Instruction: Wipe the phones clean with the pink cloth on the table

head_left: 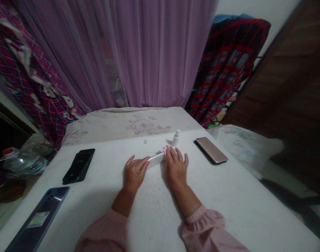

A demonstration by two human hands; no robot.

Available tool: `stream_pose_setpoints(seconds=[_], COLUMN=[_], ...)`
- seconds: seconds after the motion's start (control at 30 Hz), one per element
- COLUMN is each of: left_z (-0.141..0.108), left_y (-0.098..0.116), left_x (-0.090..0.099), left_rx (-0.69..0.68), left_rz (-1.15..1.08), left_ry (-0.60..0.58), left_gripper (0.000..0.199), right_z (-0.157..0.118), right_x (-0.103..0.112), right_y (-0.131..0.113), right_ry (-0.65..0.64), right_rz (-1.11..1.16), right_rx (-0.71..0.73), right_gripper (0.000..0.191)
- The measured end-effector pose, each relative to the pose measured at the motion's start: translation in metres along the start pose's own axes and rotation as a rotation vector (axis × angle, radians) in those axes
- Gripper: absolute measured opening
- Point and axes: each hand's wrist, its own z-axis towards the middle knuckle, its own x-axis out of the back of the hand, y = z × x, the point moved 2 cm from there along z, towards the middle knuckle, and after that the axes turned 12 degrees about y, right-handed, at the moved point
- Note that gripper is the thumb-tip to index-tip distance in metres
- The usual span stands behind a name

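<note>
Two hands at a white strip on a white table

The left hand (pixel 135 174) had its fingers (pixel 143 161) pressed together, tips at the white strip (pixel 156 159); whether they pinched it could not be made out. The right hand (pixel 177 168) lay beyond the strip's far end, fingers (pixel 178 154) slightly spread, beside a pink scrap (pixel 165 150) that was partly hidden behind them. A small white bottle (pixel 176 138) stood just past them, between a black phone (pixel 78 166) and a rose-gold phone (pixel 211 150). A blue phone (pixel 37 220) was cut off by the frame, its sticker (pixel 38 219) unreadable. The white table (pixel 228 196) was speckled, and a purple curtain (pixel 149 52) hung behind.
</note>
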Motion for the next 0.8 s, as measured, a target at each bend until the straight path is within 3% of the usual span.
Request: stream_pose_setpoints(seconds=[0.17,0.23,0.5,0.8], left_z=[0.001,0.001,0.0,0.0], left_y=[0.002,0.002,0.001,0.002], left_x=[0.0,0.0,0.0,0.0], left_rx=[-0.024,-0.037,-0.015,-0.001], left_rz=[0.001,-0.001,-0.014,-0.023], left_ry=[0.014,0.012,0.011,0.006], left_gripper=[0.021,0.021,0.02,0.02], right_z=[-0.011,-0.012,0.002,0.0], right_x=[0.008,0.01,-0.004,-0.024], right_y=[-0.038,-0.042,0.008,0.024], right_ry=[-0.011,-0.004,0.023,-0.027], right_rz=[0.124,0.148,0.001,0.162], right_rx=[0.182,0.208,-0.011,-0.209], right_gripper=[0.046,0.045,0.05,0.047])
